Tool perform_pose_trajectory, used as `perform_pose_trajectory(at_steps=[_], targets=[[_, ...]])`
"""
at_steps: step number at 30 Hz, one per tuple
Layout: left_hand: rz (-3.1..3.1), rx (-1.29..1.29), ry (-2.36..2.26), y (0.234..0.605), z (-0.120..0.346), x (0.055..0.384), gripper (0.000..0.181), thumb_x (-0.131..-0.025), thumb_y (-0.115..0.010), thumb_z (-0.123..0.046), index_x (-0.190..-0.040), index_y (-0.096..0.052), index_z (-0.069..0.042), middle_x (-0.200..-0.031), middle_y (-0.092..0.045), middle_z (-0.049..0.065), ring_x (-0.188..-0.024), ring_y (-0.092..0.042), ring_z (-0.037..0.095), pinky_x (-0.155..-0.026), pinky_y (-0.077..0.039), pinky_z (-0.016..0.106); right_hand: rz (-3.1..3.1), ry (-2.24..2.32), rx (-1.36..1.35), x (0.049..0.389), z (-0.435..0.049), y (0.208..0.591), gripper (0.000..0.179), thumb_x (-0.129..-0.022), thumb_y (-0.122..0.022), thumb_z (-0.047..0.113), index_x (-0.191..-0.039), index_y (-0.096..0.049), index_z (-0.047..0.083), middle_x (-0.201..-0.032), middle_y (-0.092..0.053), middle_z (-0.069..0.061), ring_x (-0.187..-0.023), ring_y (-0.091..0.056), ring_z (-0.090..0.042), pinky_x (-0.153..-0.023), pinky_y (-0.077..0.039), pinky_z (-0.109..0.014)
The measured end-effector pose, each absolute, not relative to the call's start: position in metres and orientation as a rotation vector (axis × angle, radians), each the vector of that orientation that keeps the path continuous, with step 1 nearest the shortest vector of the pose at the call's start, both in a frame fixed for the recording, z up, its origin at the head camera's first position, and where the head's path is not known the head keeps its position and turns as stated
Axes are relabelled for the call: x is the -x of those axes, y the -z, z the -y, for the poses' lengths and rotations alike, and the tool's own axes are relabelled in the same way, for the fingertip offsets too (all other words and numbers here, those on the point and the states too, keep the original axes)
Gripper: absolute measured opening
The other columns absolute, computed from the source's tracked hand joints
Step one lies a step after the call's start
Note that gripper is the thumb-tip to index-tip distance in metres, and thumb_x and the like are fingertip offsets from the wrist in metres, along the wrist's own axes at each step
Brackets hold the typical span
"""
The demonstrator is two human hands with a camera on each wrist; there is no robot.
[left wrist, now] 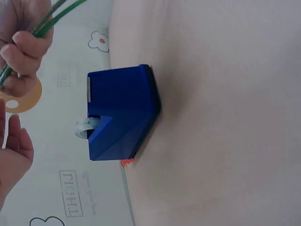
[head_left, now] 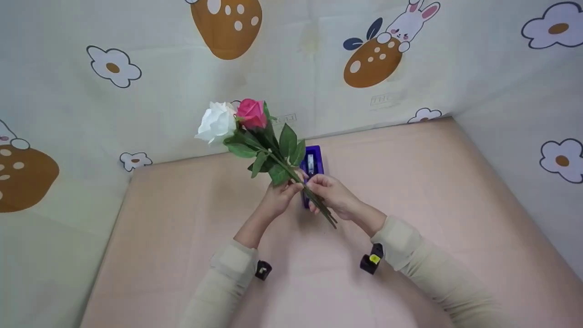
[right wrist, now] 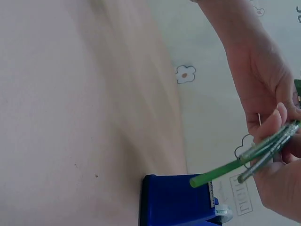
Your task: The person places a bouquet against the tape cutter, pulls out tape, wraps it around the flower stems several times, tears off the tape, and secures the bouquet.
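Observation:
A white rose (head_left: pixel 216 123) and a pink rose (head_left: pixel 252 113) are bunched together, blooms to the upper left, green stems (head_left: pixel 320 207) slanting down to the right. Just below the leaves, my left hand (head_left: pixel 276 199) holds the bunch, its thumb against the stems. Beside it my right hand (head_left: pixel 336 195) grips the stems with curled fingers, clearest in the left wrist view. The stem ends (right wrist: pixel 214 174) stick out past this hand. Behind and below the hands is a blue tape dispenser (left wrist: pixel 120 113) with a roll of clear tape (left wrist: pixel 87 127), partly covered in the head view.
The tape dispenser stands on a pale pink table (head_left: pixel 191 214). A printed wall sheet (head_left: pixel 291 54) with flowers and rabbits rises behind the far edge, continuing along both sides. Black wrist mounts (head_left: pixel 372 259) hang by the sleeves.

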State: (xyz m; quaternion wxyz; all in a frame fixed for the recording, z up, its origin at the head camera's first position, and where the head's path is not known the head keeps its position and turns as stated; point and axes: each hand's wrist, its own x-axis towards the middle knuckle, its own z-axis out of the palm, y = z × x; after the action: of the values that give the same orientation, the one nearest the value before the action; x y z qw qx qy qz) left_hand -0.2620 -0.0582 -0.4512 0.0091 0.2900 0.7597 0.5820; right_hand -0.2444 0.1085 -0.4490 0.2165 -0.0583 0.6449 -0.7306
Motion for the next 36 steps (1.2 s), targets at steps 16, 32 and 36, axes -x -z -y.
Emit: perform_pose_trajectory(at_steps=[16, 32, 36], targets=[[-2.133, -0.950, -1.813, 0.450, 0.064, 0.263, 0.029, -0.088, -0.055, -0.021, -0.090, -0.050, 0.008, -0.107, -0.055, 0.022, -0.103, -0.049, 0.021, -0.094, -0.037, 0.036, -1.269, 2.006, 0.203, 0.246, -0.116, 0.454, 0.021, -0.099, -0.036, 0.013, -0.097, -0.057, 0.008, -0.069, -0.059, -0.001, -0.052, -0.053, -0.006, -0.049, -0.044, -0.018], [-2.189, -0.837, -1.716, 0.455, 0.066, 0.263, 0.014, -0.093, -0.049, -0.011, -0.090, -0.047, 0.003, -0.115, -0.052, 0.018, -0.110, -0.046, 0.028, -0.094, -0.036, 0.036, -1.989, 1.891, 0.316, 0.240, -0.120, 0.452, 0.027, -0.091, -0.055, 0.016, -0.101, -0.065, -0.007, -0.087, -0.070, -0.003, -0.079, -0.064, -0.009, -0.078, -0.050, -0.030], [-2.211, -0.877, -1.709, 0.456, 0.066, 0.263, 0.015, -0.093, -0.049, -0.012, -0.090, -0.047, 0.003, -0.114, -0.052, 0.018, -0.108, -0.047, 0.030, -0.093, -0.037, 0.037, -2.187, 1.754, 0.504, 0.237, -0.117, 0.451, 0.027, -0.092, -0.054, 0.015, -0.102, -0.062, -0.009, -0.091, -0.067, -0.011, -0.079, -0.058, -0.006, -0.076, -0.049, -0.027]])
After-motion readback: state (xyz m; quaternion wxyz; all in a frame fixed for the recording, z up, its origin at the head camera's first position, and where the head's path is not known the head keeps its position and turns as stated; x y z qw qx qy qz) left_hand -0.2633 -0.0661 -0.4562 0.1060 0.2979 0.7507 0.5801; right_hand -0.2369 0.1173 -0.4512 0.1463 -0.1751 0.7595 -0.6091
